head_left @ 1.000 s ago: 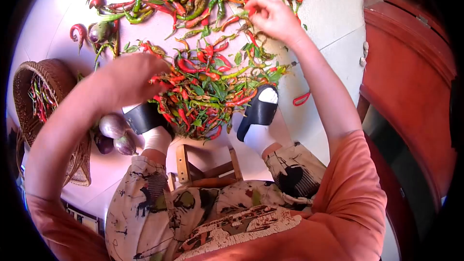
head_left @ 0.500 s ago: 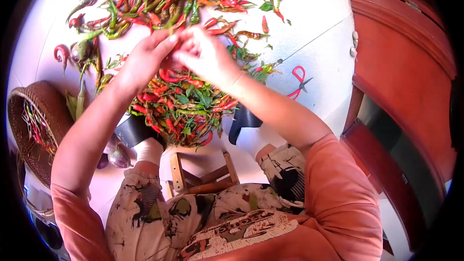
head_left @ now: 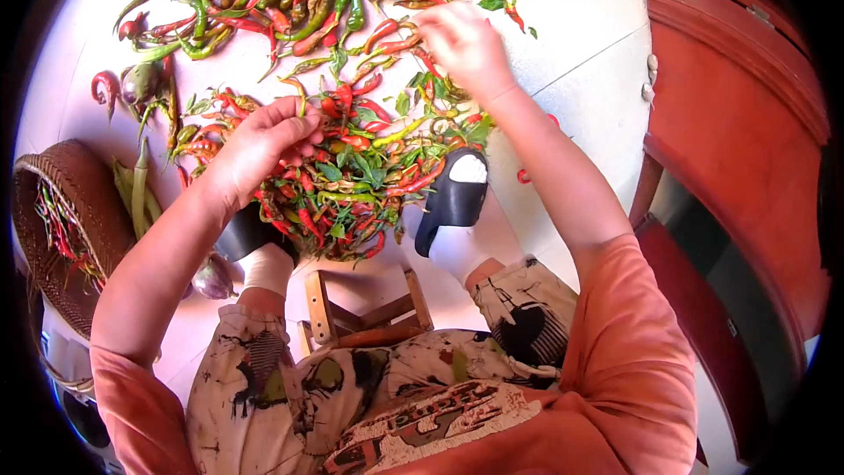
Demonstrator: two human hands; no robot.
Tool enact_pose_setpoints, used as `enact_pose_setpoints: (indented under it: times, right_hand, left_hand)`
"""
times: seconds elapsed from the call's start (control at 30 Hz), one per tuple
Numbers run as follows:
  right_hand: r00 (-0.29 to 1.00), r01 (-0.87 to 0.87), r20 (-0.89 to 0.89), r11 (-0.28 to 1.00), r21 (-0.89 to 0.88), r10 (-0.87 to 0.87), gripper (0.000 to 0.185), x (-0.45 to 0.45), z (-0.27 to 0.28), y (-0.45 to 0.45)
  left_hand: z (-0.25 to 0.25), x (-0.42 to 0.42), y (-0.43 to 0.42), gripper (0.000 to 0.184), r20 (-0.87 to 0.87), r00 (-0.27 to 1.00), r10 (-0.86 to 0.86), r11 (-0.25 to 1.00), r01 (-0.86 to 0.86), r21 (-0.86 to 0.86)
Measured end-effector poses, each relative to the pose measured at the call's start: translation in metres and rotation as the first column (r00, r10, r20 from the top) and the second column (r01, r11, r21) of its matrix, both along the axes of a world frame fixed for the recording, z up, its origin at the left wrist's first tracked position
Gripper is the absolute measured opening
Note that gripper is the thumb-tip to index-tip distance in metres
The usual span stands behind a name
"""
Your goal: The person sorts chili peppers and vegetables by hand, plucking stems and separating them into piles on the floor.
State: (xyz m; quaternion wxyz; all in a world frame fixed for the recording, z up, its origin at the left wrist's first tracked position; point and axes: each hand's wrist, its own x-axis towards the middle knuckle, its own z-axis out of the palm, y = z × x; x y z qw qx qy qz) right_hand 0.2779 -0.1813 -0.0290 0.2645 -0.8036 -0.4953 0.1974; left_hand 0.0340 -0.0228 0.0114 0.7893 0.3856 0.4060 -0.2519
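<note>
My left hand is closed, thumb against fingers, around a thin chili pepper whose yellowish-orange end sticks up past the fingertips. Below it lies a heap of small red and green chilies mixed with leaves, between the feet. My right hand is farther forward, blurred, its fingertips beside a reddish-brown chili on the floor. Whether those fingers grip anything is not visible. Beyond both hands spreads a larger pile of long red and green chilies.
At left a woven basket lies tipped, chilies inside. Near it are a small greenish eggplant and a purple one. A wooden stool stands below the heap. Red furniture lines the right; red-handled scissors are mostly behind my right forearm.
My hands were together above the heap and have parted. The left drew back toward me with a chili; the right went forward and right. The scissors are now mostly covered.
</note>
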Motion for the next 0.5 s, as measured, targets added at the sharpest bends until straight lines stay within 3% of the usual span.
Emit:
enact_pose_setpoints:
  times: [0.07,0.13,0.17,0.23,0.33,0.47,0.5]
  right_hand:
    - [0.97,0.224,-0.085,0.972,-0.067,-0.229,0.011,0.035,0.001,-0.015]
    - [0.963,0.222,-0.098,0.948,-0.229,-0.25,0.011,0.058,0.009,-0.035]
    - [0.964,0.223,-0.093,0.947,-0.23,-0.25,0.011,0.06,0.009,-0.04]
    - [1.0,-0.025,-0.004,0.96,-0.277,0.025,0.018,0.054,0.018,-0.045]
    - [0.978,-0.103,0.122,0.897,-0.431,0.171,0.025,0.034,0.019,-0.039]
    - [0.965,-0.107,0.153,0.851,-0.514,0.214,0.025,0.035,0.006,-0.037]
    - [0.991,-0.098,0.032,0.865,-0.492,0.131,0.025,0.036,0.012,-0.035]
  left_hand:
    - [0.001,-0.005,-0.002,0.011,-0.006,1.0,0.001,1.0,-0.001,-0.007]
    - [0.0,-0.011,-0.001,0.009,0.094,0.994,-0.054,0.999,0.054,0.006]
    - [0.003,-0.01,-0.001,0.009,0.073,0.994,-0.077,0.997,0.077,0.0]
    - [0.001,-0.01,-0.008,0.01,0.055,0.995,-0.085,0.996,0.085,0.005]
    - [0.005,-0.007,-0.012,0.013,0.011,0.994,-0.104,0.995,0.104,0.009]
    - [0.005,-0.01,-0.013,0.016,-0.056,0.988,-0.147,0.989,0.148,0.007]
    - [0.005,-0.01,-0.012,0.016,-0.052,0.988,-0.143,0.99,0.144,0.01]
